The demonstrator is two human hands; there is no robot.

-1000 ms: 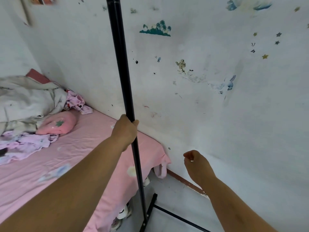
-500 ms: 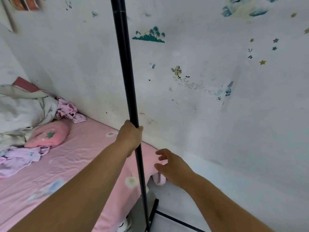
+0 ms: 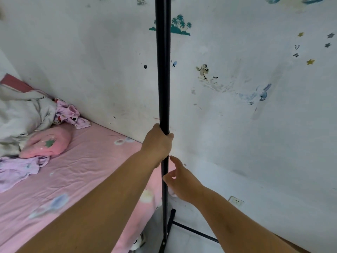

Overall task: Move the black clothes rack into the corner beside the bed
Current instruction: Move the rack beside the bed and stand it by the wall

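Stickered wall (image 3: pixel 255 125) and bed (image 3: pixel 82 170) are being faced; rack (image 3: pixel 163 79) pole is being gripped by left hand (image 3: pixel 157 143), fingers wrapped; right hand (image 3: pixel 180 181) is being held beside it, fingers spread.

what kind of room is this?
Likely a child's bedroom: a bed with a pink sheet and strawberry pillow, plus cartoon stickers such as a tiger sticker on the wall.

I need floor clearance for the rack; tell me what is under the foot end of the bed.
Under the bed's pink sheet edge, a white item with dark markings shows partly on the floor beside the rack's base. Everything farther underneath is hidden by the sheet.
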